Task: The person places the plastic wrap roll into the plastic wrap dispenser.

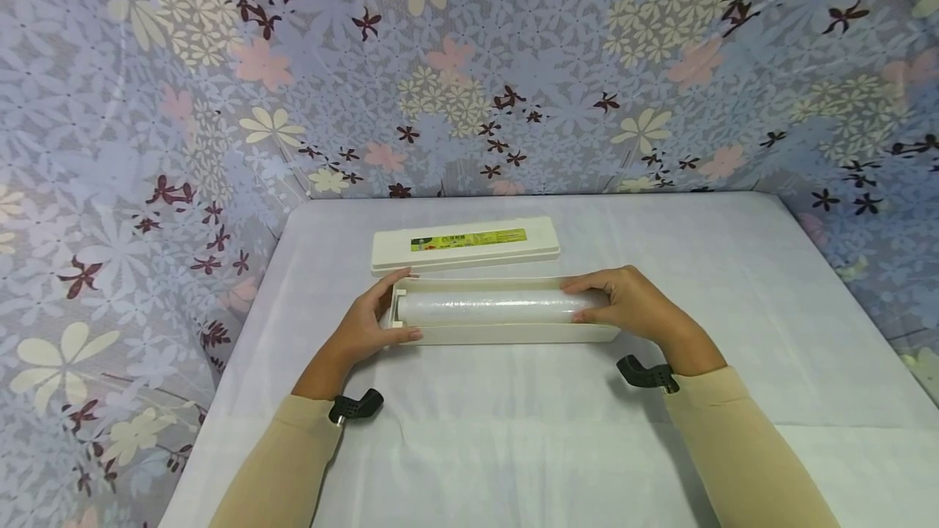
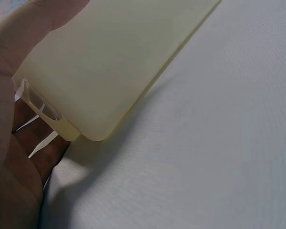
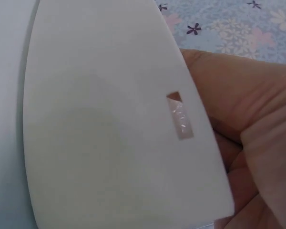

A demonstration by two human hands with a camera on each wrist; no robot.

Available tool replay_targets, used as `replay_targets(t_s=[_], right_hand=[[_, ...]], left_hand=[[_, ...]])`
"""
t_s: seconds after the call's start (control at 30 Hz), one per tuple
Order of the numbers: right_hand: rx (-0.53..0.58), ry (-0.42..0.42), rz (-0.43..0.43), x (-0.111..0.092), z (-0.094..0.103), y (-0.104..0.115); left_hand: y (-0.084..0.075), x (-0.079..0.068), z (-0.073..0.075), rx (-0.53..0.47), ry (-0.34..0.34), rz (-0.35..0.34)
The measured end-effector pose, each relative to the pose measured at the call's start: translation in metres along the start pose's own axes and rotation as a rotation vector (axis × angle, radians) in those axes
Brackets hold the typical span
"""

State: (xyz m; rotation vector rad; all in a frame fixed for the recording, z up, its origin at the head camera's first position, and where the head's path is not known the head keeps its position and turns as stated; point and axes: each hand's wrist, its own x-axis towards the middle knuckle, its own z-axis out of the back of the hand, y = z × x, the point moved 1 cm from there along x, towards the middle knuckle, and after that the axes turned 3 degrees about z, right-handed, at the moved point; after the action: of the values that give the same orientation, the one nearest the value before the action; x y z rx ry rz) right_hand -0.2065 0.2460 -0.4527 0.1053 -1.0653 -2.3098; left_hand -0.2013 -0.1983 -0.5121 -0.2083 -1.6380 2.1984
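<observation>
A long cream plastic dispenser box [image 1: 513, 334] lies uncovered on the table, a roll of cling film [image 1: 484, 307] along its inside. My left hand [image 1: 364, 323] grips the box's left end, thumb on the near wall and fingers at the far side. In the left wrist view the thumb overlaps the cream wall [image 2: 109, 57]. At the other end my right hand [image 1: 637, 304] pinches the roll, its fingertips inside the box. The right wrist view has the box's end wall [image 3: 95, 124] with a small slot, shiny film showing through. That hand's fingers are partly hidden behind the wall.
Just behind the box lies its cream lid [image 1: 392, 255], with a yellow-green label [image 1: 469, 239]. A white cloth [image 1: 499, 446] covers the table. Flower-patterned fabric [image 1: 469, 104] rises along the back and sides. Each wrist wears a black camera mount [image 1: 355, 406].
</observation>
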Motion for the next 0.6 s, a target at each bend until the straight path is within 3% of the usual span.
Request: replay_targets(t_s=[0.43, 0.6], right_hand=[[-0.034, -0.014, 0.047, -0.0025, 0.0004, -0.0007], [-0.065, -0.065, 0.103, -0.0065, 0.0012, -0.0012]], left_hand=[[0.0001, -0.0007, -0.0004, -0.001, -0.007, 0.022], [0.0, -0.0008, -0.0008, 0.004, -0.012, 0.038]])
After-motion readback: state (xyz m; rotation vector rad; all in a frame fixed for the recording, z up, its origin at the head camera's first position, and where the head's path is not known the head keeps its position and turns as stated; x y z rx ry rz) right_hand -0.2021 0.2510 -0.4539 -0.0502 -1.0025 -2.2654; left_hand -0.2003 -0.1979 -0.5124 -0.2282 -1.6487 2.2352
